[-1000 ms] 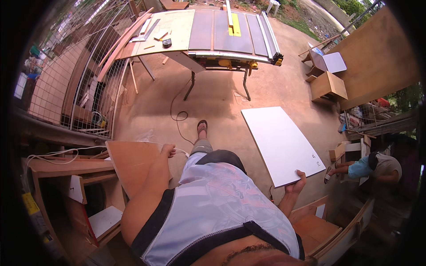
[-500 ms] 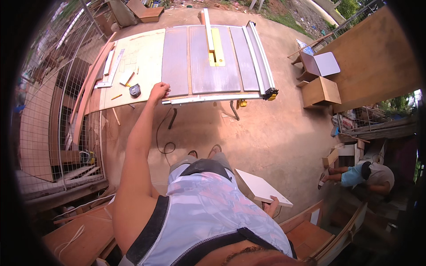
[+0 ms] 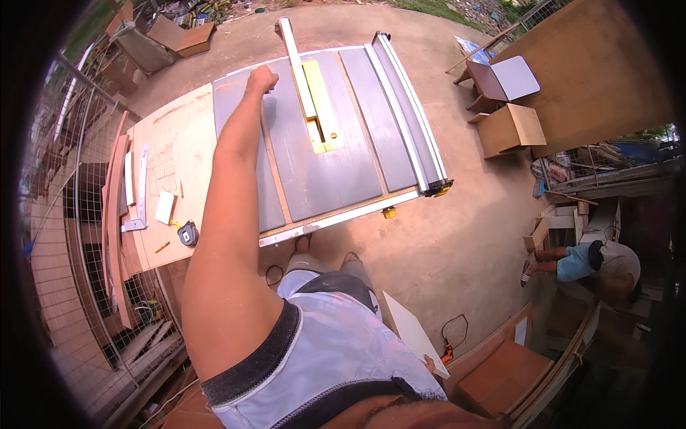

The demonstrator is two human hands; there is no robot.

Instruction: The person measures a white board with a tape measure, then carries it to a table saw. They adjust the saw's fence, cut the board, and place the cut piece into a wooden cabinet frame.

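My left hand (image 3: 263,80) is over the far left part of the grey table saw top (image 3: 325,171). Its fingers are curled in, and anything inside them is hidden. Beside it, a yellow insert plate (image 3: 325,114) lies in the saw top with a white fence-like bar (image 3: 297,68) along it. Low at my right side, my right hand (image 3: 429,363) grips the edge of a white board (image 3: 407,325); only some fingers show.
A plywood panel (image 3: 161,129) adjoins the saw's left side, with a tape measure (image 3: 187,234), a pencil (image 3: 163,247), a small white block (image 3: 165,207) and a metal square (image 3: 141,186). A person (image 3: 600,268) sits bent over at the right. An orange-red tool (image 3: 446,353) with a cord lies near the board.
My left hand has moved from the saw top's near left corner to its far left part. I have stepped closer to the saw. The white board stays in my right hand, now more tilted.
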